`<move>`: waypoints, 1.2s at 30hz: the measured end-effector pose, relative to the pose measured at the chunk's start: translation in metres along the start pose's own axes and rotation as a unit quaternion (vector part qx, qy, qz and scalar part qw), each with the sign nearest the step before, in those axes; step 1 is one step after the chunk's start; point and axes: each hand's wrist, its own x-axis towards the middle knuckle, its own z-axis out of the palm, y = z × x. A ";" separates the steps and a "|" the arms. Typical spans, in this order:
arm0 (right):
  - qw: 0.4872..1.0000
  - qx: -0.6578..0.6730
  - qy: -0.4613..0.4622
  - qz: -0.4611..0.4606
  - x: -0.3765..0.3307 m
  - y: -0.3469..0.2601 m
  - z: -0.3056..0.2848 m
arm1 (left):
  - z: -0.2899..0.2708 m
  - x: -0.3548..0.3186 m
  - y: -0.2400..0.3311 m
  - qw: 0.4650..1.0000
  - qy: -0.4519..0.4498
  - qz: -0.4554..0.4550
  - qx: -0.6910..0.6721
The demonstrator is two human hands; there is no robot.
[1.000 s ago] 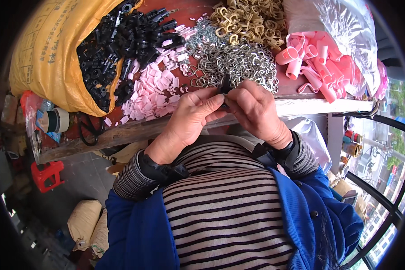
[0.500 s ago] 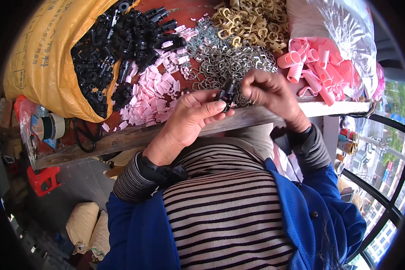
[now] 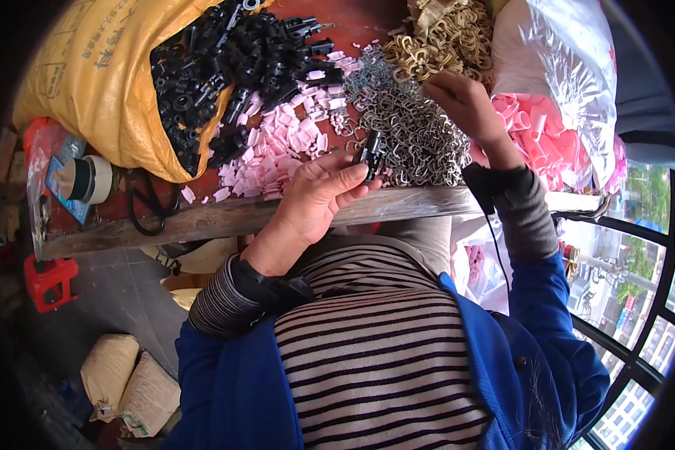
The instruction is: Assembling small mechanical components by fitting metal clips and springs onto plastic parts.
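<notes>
My left hand (image 3: 322,187) pinches a small black plastic part (image 3: 371,152) upright between thumb and fingers, just above the table's front edge. Over the edge of a heap of tan ring-like pieces (image 3: 457,37), my right hand (image 3: 463,105) has its fingers curled together and pointing down. Its fingertips are partly hidden, and anything they hold does not show. Between the hands spreads a heap of silver metal hooks (image 3: 416,139), with small grey metal pieces (image 3: 367,79) behind it. Pale pink plastic pieces (image 3: 274,150) lie beside my left hand.
At left a yellow sack (image 3: 112,112) spills black parts (image 3: 259,60). A clear bag (image 3: 562,67) with pink sleeve-like pieces (image 3: 536,131) stands at right. A tape roll (image 3: 97,180) sits by the wooden table edge (image 3: 202,223). A red stool (image 3: 50,281) and tan sacks (image 3: 146,390) are on the floor.
My right hand has moved away from the black part, up and forward to the tan pieces. My left hand still holds the part, nearly in place. The view has shifted slightly.
</notes>
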 end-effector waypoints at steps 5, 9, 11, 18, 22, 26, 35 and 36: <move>0.957 0.287 -0.035 0.032 -0.038 -0.069 -0.001 | 0.008 -0.003 -0.006 1.000 0.004 0.017 -0.010; 0.924 0.378 -0.037 0.039 -0.055 -0.090 0.016 | 0.020 -0.006 -0.010 1.000 -0.013 0.014 0.016; 0.917 0.396 -0.026 0.036 -0.060 -0.092 0.022 | 0.025 -0.007 -0.012 1.000 -0.008 0.013 0.022; 0.905 0.419 0.039 0.061 -0.073 -0.094 0.030 | 0.031 -0.006 -0.021 1.000 0.003 0.011 0.028; 0.907 0.412 0.033 0.087 -0.076 -0.086 0.039 | 0.031 -0.004 -0.023 0.999 0.004 0.004 0.033; 0.904 0.415 0.050 0.090 -0.069 -0.086 0.051 | 0.025 -0.001 -0.016 0.999 0.012 -0.005 0.039; 0.992 0.030 0.022 -0.117 0.000 -0.110 0.065 | -0.019 -0.025 0.008 0.996 0.058 0.073 -0.005; 0.989 -0.019 0.025 -0.146 0.005 -0.107 0.072 | -0.022 -0.028 0.011 0.993 0.068 0.100 -0.002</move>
